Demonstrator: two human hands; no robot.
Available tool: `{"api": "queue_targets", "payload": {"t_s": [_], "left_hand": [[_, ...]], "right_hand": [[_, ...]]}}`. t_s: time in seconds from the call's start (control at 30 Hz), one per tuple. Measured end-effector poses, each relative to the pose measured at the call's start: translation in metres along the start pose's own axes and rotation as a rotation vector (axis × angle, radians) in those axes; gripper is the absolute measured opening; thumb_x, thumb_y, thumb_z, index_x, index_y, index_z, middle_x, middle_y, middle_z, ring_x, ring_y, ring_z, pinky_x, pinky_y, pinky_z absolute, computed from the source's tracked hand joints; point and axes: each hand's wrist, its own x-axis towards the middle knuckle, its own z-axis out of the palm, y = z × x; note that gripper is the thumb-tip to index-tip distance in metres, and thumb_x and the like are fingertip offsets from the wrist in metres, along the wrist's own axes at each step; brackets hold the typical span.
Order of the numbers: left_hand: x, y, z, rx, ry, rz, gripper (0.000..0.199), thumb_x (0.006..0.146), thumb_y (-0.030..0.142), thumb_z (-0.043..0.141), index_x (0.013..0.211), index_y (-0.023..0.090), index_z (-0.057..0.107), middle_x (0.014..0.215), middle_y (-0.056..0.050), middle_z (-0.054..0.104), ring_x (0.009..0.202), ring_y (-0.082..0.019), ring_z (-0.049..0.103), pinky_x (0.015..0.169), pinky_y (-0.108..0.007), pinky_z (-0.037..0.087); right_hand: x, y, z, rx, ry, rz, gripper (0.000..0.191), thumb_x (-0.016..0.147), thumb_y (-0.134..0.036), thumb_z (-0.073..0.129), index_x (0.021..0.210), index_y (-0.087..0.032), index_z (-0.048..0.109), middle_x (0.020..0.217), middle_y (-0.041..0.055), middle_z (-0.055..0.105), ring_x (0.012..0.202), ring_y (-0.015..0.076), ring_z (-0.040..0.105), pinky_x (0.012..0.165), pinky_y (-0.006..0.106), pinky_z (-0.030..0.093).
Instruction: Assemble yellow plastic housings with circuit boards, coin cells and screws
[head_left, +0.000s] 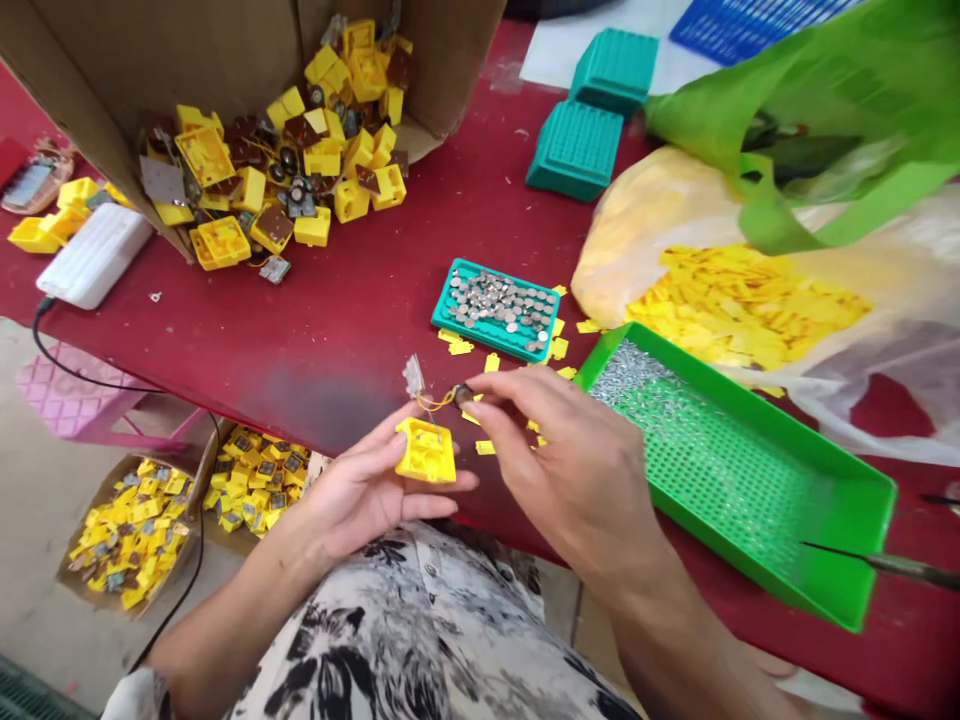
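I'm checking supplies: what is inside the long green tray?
The green tray holds small silvery pieces, heaped at its upper-left end; a tool's thin shaft crosses its right rim. What lies under the heap is covered.

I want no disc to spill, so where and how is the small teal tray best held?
Probably by the rims of the two short ends, from left and right, kept level: the tray lies flat, is shallow, and holds loose metal discs.

Both hands (480, 460) raised, fingers curled
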Motion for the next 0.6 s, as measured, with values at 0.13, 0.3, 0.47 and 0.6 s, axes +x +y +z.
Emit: {"api": "queue_targets", "payload": {"t_s": [0.13, 0.3, 0.47, 0.6], "left_hand": [[-0.001, 0.005, 0.007, 0.048, 0.088, 0.132, 0.056, 0.089, 0.016, 0.061, 0.142, 0.025, 0.045, 0.114, -0.009, 0.068, 0.098, -0.026, 0.072, 0.080, -0.036, 0.058], [0.002, 0.002, 0.006, 0.128, 0.125, 0.207, 0.039, 0.083, 0.016, 0.071, 0.121, 0.021, 0.068, 0.106, -0.005, 0.070, 0.092, -0.014, 0.067, 0.085, -0.029, 0.054], [0.003, -0.004, 0.003, 0.271, 0.108, 0.247, 0.043, 0.075, 0.026, 0.080, 0.117, 0.026, 0.072, 0.106, -0.004, 0.073, 0.093, -0.013, 0.064, 0.085, -0.024, 0.050], [-0.001, -0.007, 0.001, 0.420, 0.131, 0.252, 0.047, 0.078, 0.030, 0.077, 0.124, 0.030, 0.068, 0.110, -0.003, 0.072, 0.092, -0.012, 0.063, 0.086, -0.023, 0.047]], "right_hand": [[-0.013, -0.002, -0.001, 0.207, -0.089, 0.197, 0.008, 0.090, -0.020, 0.058, 0.088, -0.020, 0.066, 0.084, 0.0009, 0.072, 0.073, 0.0149, 0.068, 0.065, 0.027, 0.053], [-0.023, -0.007, 0.008, 0.236, -0.191, 0.134, 0.008, 0.089, -0.014, 0.058, 0.091, -0.018, 0.065, 0.085, 0.0015, 0.072, 0.076, 0.0137, 0.068, 0.067, 0.025, 0.053], [-0.029, -0.007, 0.010, 0.107, -0.198, 0.023, 0.012, 0.092, -0.011, 0.053, 0.094, -0.014, 0.065, 0.085, 0.0052, 0.069, 0.075, 0.0147, 0.065, 0.066, 0.027, 0.051], [-0.034, -0.010, 0.008, 0.017, -0.198, -0.065, 0.016, 0.091, -0.007, 0.050, 0.091, -0.010, 0.066, 0.081, 0.0082, 0.066, 0.071, 0.0185, 0.061, 0.063, 0.031, 0.048]]}}
